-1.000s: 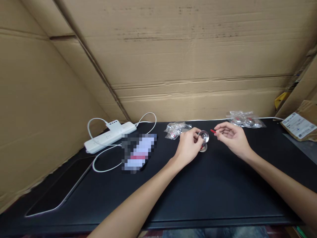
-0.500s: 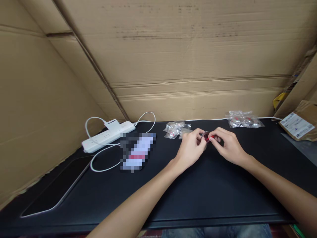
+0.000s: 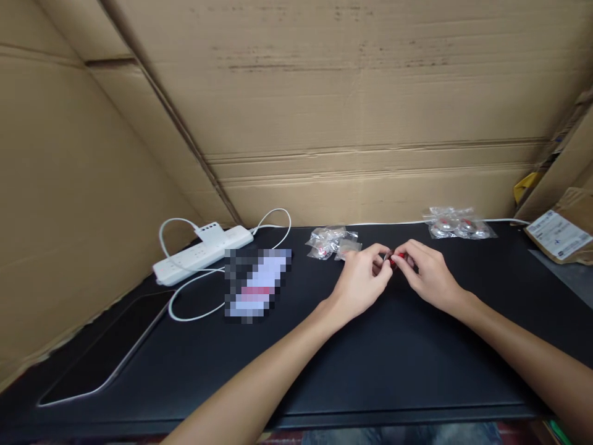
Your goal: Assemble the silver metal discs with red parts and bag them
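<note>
While both hands are working close together over black worktop, left hand is gripping small shiny part, mostly hidden; right hand is pinching red piece against it. Clear bags are lying just behind left hand; more bags are lying farther right, near cardboard wall; white power strip is sitting well left.

Nothing is legible; the white label on the brown parcel is too small.

Red piece mostly hidden under fingertips; pixelated item unreadable; parcel cut by right edge.
</note>
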A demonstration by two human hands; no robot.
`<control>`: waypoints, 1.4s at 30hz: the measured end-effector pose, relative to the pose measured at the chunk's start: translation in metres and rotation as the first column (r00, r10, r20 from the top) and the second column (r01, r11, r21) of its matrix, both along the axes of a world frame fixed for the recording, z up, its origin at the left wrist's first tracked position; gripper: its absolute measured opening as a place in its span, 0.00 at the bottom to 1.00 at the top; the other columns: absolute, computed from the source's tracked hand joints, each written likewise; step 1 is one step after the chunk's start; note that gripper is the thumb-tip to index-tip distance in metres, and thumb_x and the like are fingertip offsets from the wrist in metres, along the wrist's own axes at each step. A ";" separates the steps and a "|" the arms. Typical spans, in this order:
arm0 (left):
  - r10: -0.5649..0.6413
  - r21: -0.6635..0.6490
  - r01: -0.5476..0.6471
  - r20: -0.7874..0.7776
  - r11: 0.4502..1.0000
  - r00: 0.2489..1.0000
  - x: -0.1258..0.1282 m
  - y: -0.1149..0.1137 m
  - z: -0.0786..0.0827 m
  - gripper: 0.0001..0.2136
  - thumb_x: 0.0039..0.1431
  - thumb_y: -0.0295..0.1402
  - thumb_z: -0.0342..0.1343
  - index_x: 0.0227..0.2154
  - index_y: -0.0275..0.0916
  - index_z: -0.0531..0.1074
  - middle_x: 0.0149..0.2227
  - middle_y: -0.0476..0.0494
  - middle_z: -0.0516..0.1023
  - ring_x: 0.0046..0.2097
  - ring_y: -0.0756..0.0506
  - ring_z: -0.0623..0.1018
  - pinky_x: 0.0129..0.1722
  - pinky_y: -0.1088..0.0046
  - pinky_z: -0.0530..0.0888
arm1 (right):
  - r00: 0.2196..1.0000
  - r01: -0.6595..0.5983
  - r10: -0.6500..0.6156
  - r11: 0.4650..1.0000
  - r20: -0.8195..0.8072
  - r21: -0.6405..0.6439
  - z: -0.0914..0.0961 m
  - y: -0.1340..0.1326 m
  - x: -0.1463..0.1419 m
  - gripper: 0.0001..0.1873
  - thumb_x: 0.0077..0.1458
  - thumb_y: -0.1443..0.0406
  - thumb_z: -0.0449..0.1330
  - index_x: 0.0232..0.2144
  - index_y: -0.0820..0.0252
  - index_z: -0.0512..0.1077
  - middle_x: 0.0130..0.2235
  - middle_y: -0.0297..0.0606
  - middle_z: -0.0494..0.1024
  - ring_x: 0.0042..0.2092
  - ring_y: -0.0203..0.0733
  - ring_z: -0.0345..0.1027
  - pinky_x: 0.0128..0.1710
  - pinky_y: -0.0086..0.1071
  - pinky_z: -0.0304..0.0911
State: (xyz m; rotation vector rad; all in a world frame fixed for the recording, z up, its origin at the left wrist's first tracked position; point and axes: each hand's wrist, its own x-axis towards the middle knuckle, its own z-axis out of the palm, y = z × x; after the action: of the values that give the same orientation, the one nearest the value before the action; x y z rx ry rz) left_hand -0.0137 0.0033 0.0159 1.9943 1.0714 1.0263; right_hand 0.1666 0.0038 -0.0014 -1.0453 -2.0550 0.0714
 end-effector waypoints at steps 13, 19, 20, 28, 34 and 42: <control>0.021 -0.345 0.140 0.426 0.928 0.905 0.004 0.006 -0.001 0.08 0.58 0.26 0.56 0.40 0.31 0.70 0.22 0.49 0.75 0.23 0.47 0.79 0.22 0.71 0.79 | 0.997 -0.063 0.057 0.986 0.047 0.153 0.001 0.000 0.001 0.07 0.65 0.68 0.55 0.34 0.60 0.70 0.29 0.36 0.71 0.30 0.38 0.65 0.32 0.32 0.62; 0.009 -0.296 0.114 0.383 0.948 0.924 0.002 0.007 -0.002 0.06 0.60 0.26 0.56 0.40 0.31 0.71 0.22 0.48 0.75 0.22 0.48 0.78 0.23 0.73 0.78 | 0.985 -0.170 0.170 0.983 0.014 0.062 0.004 0.001 0.002 0.07 0.65 0.70 0.55 0.39 0.61 0.73 0.35 0.39 0.74 0.34 0.38 0.68 0.35 0.32 0.65; 0.008 -0.287 0.104 0.365 0.952 0.931 0.002 0.006 -0.003 0.06 0.60 0.26 0.55 0.39 0.31 0.71 0.23 0.48 0.75 0.22 0.48 0.78 0.23 0.73 0.78 | 0.986 -0.167 0.167 0.985 0.014 0.043 0.004 0.001 0.002 0.07 0.64 0.70 0.55 0.39 0.60 0.74 0.35 0.40 0.74 0.34 0.38 0.68 0.35 0.32 0.65; -0.014 -0.211 0.065 0.235 0.975 0.972 0.001 0.004 -0.006 0.08 0.60 0.26 0.53 0.40 0.32 0.72 0.23 0.48 0.76 0.23 0.48 0.78 0.24 0.73 0.78 | 0.992 -0.101 0.100 0.995 0.074 0.005 0.001 0.000 0.001 0.08 0.63 0.71 0.54 0.38 0.60 0.73 0.36 0.40 0.74 0.35 0.40 0.69 0.36 0.33 0.65; 0.012 0.043 -0.013 0.012 0.999 1.000 0.003 -0.003 -0.004 0.08 0.61 0.28 0.52 0.41 0.34 0.74 0.27 0.45 0.79 0.27 0.48 0.79 0.29 0.72 0.77 | 1.000 -0.017 0.017 1.000 0.005 0.004 0.005 -0.005 -0.005 0.07 0.59 0.72 0.57 0.33 0.60 0.74 0.30 0.36 0.72 0.29 0.37 0.66 0.31 0.31 0.62; 0.023 0.056 -0.021 -0.026 0.998 0.999 0.002 -0.003 -0.001 0.08 0.61 0.29 0.52 0.41 0.35 0.73 0.28 0.45 0.79 0.28 0.48 0.78 0.29 0.72 0.76 | 0.989 0.001 -0.009 0.999 -0.144 -0.054 0.006 -0.008 -0.010 0.06 0.56 0.72 0.60 0.33 0.60 0.76 0.29 0.35 0.75 0.27 0.36 0.67 0.29 0.30 0.63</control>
State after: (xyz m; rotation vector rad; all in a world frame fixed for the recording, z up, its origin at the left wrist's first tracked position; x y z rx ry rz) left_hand -0.0112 0.0003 0.0151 2.0501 1.0922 1.0552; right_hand 0.1562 -0.0045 0.0045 -1.0477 -1.9284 0.1956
